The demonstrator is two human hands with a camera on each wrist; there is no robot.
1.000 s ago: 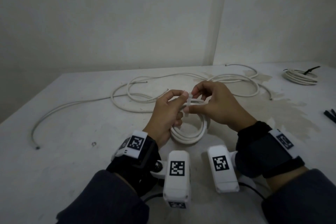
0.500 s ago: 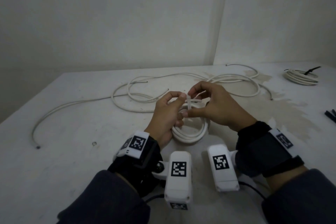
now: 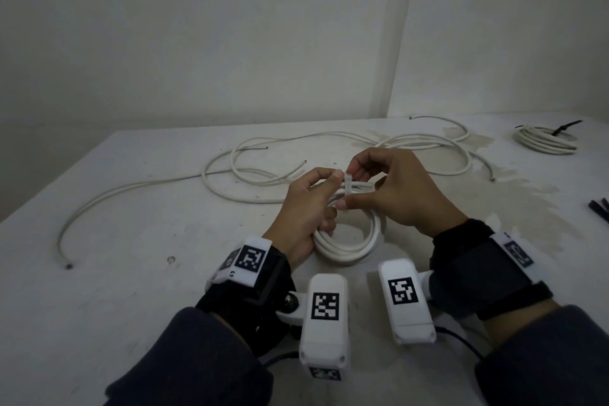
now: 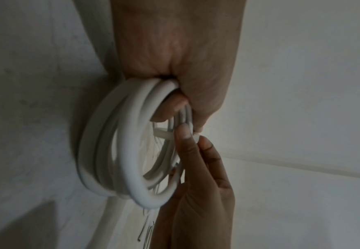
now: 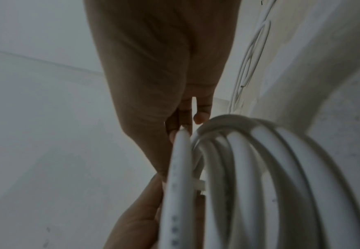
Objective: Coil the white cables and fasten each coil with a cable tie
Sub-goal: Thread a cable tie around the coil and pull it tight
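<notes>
A small white cable coil (image 3: 349, 250) hangs just above the table between both hands. My left hand (image 3: 324, 184) grips the coil's left side in its curled fingers, and its thumb presses the top of a pale cable tie (image 3: 347, 186). My right hand (image 3: 357, 181) pinches that tie between thumb and forefinger where it wraps the strands. In the left wrist view the coil (image 4: 115, 143) hangs from the palm with the tie (image 4: 164, 134) across it. The right wrist view shows the coil (image 5: 260, 168) up close and the tie's head (image 5: 199, 184).
Loose white cables (image 3: 230, 175) sprawl over the table's far middle and left, with more loops (image 3: 428, 145) behind my right hand. A tied coil (image 3: 543, 142) with a black tie lies far right. Black ties (image 3: 599, 208) lie at the right edge.
Both hands and the coil have drifted slightly right. The right thumb and forefinger have shifted their pinch on the tie; the left hand keeps its grip.
</notes>
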